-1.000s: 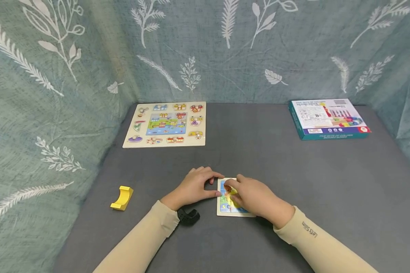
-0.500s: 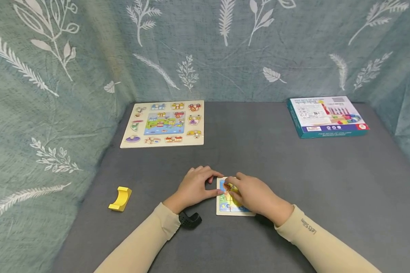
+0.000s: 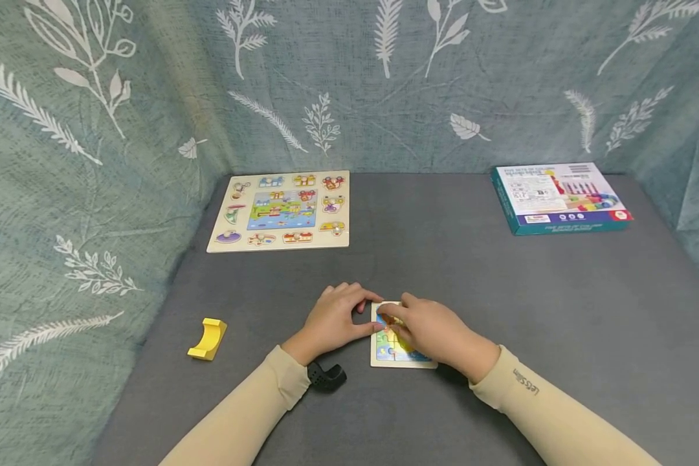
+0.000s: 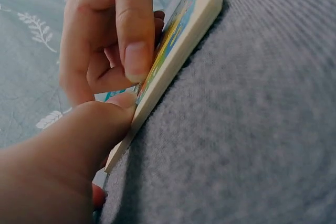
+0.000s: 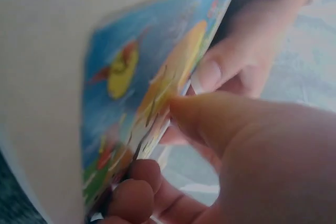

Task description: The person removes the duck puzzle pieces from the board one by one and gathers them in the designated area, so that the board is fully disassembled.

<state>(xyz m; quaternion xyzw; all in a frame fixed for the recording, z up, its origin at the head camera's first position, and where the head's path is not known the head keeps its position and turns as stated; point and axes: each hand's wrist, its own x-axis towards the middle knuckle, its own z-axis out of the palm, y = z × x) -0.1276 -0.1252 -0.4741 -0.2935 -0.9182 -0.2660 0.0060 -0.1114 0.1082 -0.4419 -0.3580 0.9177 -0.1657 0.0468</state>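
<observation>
A small framed jigsaw puzzle (image 3: 382, 364) with a colourful picture lies on the table between both hands. At its left side is my left hand (image 3: 336, 317), the thumb against the frame's edge and the index finger at the far left corner. My right hand (image 3: 439, 330) is over the picture, fingers bent, and it pinches a puzzle piece (image 5: 142, 137) at the board's surface. That piece is mostly covered by the fingers. In the left wrist view the right thumb (image 4: 136, 59) points down onto the picture, close to the left thumb (image 4: 122, 100).
A larger wooden knob puzzle (image 3: 221, 243) lies at the back left. A teal and white box (image 3: 562, 197) is at the back right. Far to the left sits a yellow arch-shaped block (image 3: 208, 338). Patterned cloth (image 3: 408, 84) hangs behind the grey table (image 3: 472, 259).
My right fingers have shifted slightly toward the upper left of the puzzle, and the yellow patch seen between them is now more covered. My left hand stays at the frame.
</observation>
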